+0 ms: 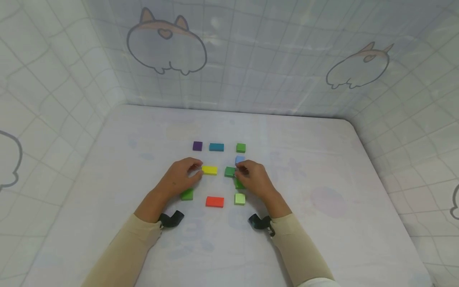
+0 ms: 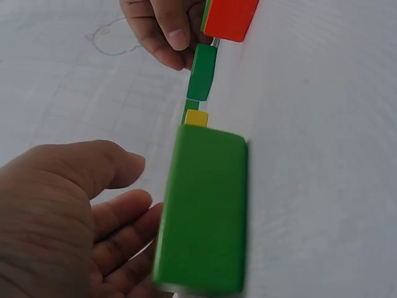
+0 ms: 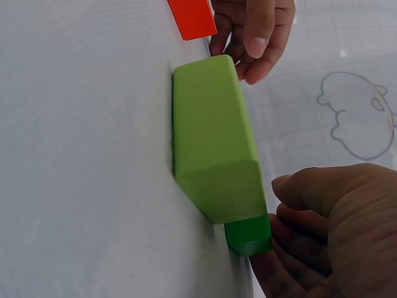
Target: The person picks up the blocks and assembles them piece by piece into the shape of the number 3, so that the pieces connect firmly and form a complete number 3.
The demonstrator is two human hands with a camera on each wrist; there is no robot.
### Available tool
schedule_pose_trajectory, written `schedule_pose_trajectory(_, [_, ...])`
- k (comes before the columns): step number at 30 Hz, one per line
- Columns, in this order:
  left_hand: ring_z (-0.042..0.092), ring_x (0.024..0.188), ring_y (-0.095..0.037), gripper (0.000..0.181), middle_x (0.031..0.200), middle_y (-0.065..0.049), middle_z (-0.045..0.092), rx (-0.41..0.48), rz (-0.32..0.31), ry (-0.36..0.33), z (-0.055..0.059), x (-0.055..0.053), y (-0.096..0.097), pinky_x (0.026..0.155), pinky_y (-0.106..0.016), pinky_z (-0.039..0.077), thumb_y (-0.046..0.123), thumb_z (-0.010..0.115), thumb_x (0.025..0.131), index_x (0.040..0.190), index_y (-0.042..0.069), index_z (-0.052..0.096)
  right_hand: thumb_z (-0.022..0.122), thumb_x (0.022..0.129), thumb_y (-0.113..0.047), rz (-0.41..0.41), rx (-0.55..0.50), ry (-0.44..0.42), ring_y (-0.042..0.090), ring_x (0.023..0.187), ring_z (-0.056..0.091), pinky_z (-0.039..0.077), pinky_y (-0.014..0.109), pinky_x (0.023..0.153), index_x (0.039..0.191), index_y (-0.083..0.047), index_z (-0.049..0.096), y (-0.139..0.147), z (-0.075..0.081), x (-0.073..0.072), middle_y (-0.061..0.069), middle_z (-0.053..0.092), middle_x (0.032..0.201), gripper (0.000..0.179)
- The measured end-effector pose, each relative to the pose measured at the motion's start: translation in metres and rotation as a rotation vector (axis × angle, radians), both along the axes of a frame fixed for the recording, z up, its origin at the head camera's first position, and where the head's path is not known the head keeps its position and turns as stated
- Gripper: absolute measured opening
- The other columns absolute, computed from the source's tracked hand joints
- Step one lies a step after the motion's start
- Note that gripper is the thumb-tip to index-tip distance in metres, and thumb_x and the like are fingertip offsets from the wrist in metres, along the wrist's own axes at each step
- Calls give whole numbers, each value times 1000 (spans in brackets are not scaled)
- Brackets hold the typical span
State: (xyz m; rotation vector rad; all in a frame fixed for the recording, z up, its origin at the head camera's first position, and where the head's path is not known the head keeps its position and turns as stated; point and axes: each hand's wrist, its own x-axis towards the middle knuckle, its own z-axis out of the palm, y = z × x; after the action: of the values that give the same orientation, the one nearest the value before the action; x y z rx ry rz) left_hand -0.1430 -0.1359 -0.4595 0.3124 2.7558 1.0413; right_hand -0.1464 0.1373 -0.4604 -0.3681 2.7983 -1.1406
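In the head view, my left hand [image 1: 181,174] is at the left end of a yellow block [image 1: 209,170]. Its thumb and fingers curve loosely with a gap between them; whether they touch the block is unclear. My right hand [image 1: 255,177] is beside a dark green block [image 1: 230,172], fingertips close to a light blue block [image 1: 240,160]. A green block [image 1: 239,183] is partly covered by that hand. In the right wrist view, a gap shows between the right thumb and fingers, beyond a light green block [image 3: 214,118]. A green block [image 2: 201,211] fills the left wrist view's middle.
Farther back lie a purple block [image 1: 197,146], a teal block [image 1: 216,147] and a green block [image 1: 241,148]. Nearer are a red block [image 1: 214,202] and a light green block [image 1: 240,199]. Patterned cloth walls [image 1: 251,59] surround the white table [image 1: 305,247].
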Motion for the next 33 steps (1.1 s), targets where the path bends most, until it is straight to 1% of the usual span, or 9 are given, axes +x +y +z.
schedule_pose_trajectory(8, [57,112,-21,39,125,-3,63,-49,-9,-11,0,-3,2,102,-45,50,29,66,94,129,13,61,74,90,-18,-1,4,-19,14,100,64,57,32,90,116,-8,68,-3,-1,-2,0,69,110,29])
schedule_pose_trajectory(13, [58,110,-21,37,122,-2,63,-75,-13,9,-3,-5,3,100,-45,52,28,67,94,128,13,62,75,89,-18,14,14,-23,13,101,64,56,31,90,116,-9,68,-4,-2,-4,0,68,109,29])
schedule_pose_trajectory(17, [58,110,-21,36,122,-3,63,-85,-21,17,-3,-5,3,100,-45,51,26,67,94,127,13,63,76,88,-17,27,31,-26,13,100,64,56,31,90,115,-9,68,-6,-1,-4,-1,68,109,30])
schedule_pose_trajectory(23, [58,110,-21,34,122,-2,64,-89,-22,8,-2,-5,4,101,-44,51,26,68,94,126,13,64,77,87,-16,33,48,-37,12,100,64,56,30,89,115,-9,68,-6,-1,-5,-1,68,109,31])
schedule_pose_trajectory(30, [57,117,-23,35,126,-4,64,-111,-23,0,-4,-6,4,103,-47,49,25,67,94,128,14,64,78,86,-17,41,73,-35,11,99,63,56,29,88,112,-11,69,-7,0,-6,-3,67,107,28])
schedule_pose_trajectory(33, [57,117,-24,35,126,-4,64,-121,-21,-1,-5,-6,5,103,-47,49,25,67,94,128,14,64,78,86,-18,41,82,-38,10,98,62,56,29,88,111,-12,70,-7,0,-7,-3,67,106,26])
